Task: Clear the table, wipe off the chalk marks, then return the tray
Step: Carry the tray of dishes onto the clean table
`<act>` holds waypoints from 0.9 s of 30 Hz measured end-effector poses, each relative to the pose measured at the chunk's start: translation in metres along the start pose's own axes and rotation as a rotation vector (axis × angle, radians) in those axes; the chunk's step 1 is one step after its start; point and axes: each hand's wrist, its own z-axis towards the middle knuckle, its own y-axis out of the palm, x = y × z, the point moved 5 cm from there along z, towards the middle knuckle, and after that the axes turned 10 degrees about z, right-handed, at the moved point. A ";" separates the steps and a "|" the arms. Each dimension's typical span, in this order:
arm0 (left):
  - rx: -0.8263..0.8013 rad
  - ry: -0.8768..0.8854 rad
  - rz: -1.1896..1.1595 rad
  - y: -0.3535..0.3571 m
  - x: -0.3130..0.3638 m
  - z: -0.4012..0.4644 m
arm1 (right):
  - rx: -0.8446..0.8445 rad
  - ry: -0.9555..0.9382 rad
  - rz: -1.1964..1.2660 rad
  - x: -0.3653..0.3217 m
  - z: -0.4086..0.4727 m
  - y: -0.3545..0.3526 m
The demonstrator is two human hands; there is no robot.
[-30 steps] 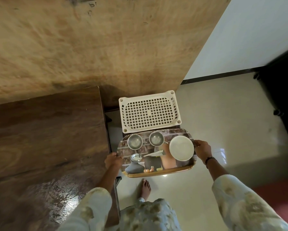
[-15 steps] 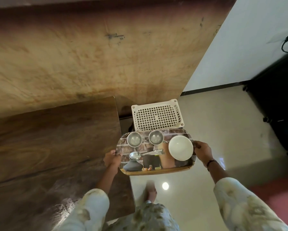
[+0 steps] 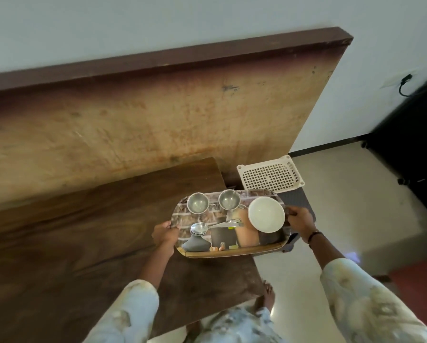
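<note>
The person stands at the corner of the dark wooden table (image 3: 71, 231), carrying the tray (image 3: 232, 252) with both hands. The left hand (image 3: 164, 232) grips the tray's left end, fingers curled over the rim; the right hand (image 3: 300, 220) holds the right end the same way, thumb on top. The tray hangs partly over the table's corner and partly over the pale floor (image 3: 343, 219); whether it touches the tabletop is hard to tell from here.

On the tray, two small steel cups (image 3: 197, 203) sit side by side along the far edge. A white bowl (image 3: 266, 214) stands at the right end, just beside the right hand. A spoon (image 3: 200, 228) lies near the middle, handle pointing right, with a grey cloth (image 3: 195, 243) just below it at the near left corner.

Beyond the tray, a white plastic basket (image 3: 270, 177) rests upside down against a large wooden board (image 3: 158, 115) leaning on the wall.
</note>
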 end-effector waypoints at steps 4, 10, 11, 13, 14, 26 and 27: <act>0.017 0.023 0.010 -0.064 -0.028 0.015 | 0.000 -0.049 0.045 -0.027 -0.054 0.046; 0.065 0.000 -0.016 -0.146 -0.080 0.030 | -0.044 -0.054 0.050 -0.044 -0.116 0.115; 0.078 -0.001 -0.025 -0.161 -0.089 0.030 | -0.050 -0.063 0.055 -0.046 -0.126 0.127; 0.102 -0.014 -0.040 -0.185 -0.105 0.029 | -0.056 -0.072 0.066 -0.050 -0.143 0.148; 0.116 -0.029 -0.051 -0.200 -0.117 0.028 | -0.068 -0.072 0.070 -0.051 -0.153 0.160; 0.208 -0.074 -0.069 -0.341 -0.236 0.037 | -0.177 -0.129 0.056 -0.063 -0.246 0.297; 0.216 -0.079 -0.072 -0.352 -0.244 0.037 | -0.189 -0.127 0.053 -0.064 -0.251 0.308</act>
